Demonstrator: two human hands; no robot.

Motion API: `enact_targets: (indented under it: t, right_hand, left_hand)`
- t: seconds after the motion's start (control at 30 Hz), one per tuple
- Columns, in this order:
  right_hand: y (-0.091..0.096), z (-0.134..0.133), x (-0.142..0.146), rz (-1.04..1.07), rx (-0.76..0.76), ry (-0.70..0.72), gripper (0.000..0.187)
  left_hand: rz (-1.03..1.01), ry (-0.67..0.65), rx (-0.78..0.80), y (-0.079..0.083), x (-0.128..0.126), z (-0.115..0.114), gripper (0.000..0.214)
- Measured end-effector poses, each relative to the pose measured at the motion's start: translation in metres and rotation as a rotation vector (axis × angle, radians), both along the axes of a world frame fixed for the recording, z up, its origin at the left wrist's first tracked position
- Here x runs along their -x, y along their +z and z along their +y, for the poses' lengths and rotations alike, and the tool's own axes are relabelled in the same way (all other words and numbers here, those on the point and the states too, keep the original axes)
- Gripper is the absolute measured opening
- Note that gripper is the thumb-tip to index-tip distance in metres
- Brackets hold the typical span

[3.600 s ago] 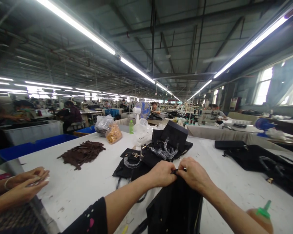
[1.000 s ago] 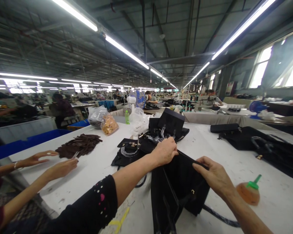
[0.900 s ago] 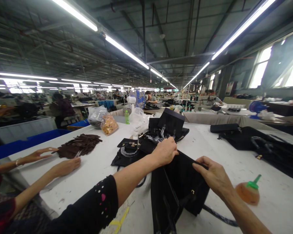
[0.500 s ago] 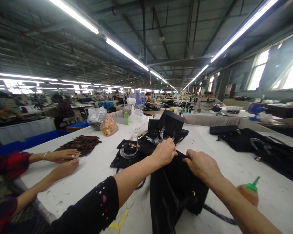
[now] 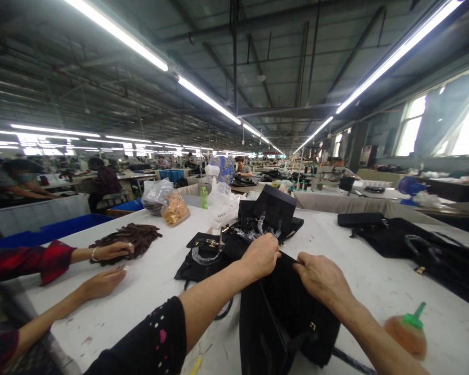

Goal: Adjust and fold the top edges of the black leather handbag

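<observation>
Table [image 5: 148, 291]: a long white table runs from near to far, with marks and stains on its top.
Black bag [image 5: 281, 323]: it stands upright at the near edge of the table, in the middle, with a small gold clasp on its right side.
Pile of bags [image 5: 238, 234]: more black bags lie just behind the black bag, some with handles wrapped in clear plastic.
Bags on the right [image 5: 414, 245]: other black bags lie flat on the right side of the table, well apart from the hands.
Brown strips [image 5: 128, 237]: a heap of dark brown strips lies on the left part of the table.
Left hand [image 5: 262, 255]: it is closed on the top edge of the black bag, at the far left corner of the opening.
Right hand [image 5: 321, 276]: it is closed on the same top edge, just beside the left hand.
Co-worker's hands [image 5: 101, 281]: two hands come from the left; the far one rests on the brown strips, the near one lies on the table.
Bottle [image 5: 408, 333]: a small orange bottle with a green cap stands at the near right.
Plastic bags [image 5: 166, 200]: they lie at the far end.
</observation>
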State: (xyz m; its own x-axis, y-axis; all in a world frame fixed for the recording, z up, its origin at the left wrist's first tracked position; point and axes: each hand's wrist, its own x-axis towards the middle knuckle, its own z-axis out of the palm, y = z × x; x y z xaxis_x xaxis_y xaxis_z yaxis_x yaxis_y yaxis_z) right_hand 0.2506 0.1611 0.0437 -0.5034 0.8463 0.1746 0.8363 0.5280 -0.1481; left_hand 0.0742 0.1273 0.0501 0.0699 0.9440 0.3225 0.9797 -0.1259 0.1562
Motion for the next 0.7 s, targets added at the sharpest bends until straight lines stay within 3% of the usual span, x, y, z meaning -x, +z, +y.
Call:
enact_targets:
  t: [0.2, 0.33, 0.47, 0.57, 0.7]
  right_hand:
    - [0.007, 0.000, 0.005, -0.004, 0.020, 0.012, 0.024]
    - [0.014, 0.001, 0.016, -0.024, 0.043, 0.100, 0.028]
    - [0.014, 0.003, 0.018, -0.051, 0.086, 0.170, 0.023]
    - [0.012, 0.004, 0.013, -0.049, 0.104, 0.183, 0.022]
    - [0.010, 0.006, 0.009, -0.035, 0.107, 0.180, 0.024]
  left_hand:
    - [0.006, -0.020, 0.000, -0.002, -0.001, 0.003, 0.012]
    - [-0.019, -0.048, 0.002, -0.002, 0.004, 0.000, 0.004]
    - [-0.096, -0.185, -0.033, 0.005, 0.018, -0.017, 0.033]
    - [-0.137, -0.267, -0.039, 0.010, 0.026, -0.027, 0.038]
    - [-0.144, -0.253, -0.030, 0.009, 0.029, -0.029, 0.033]
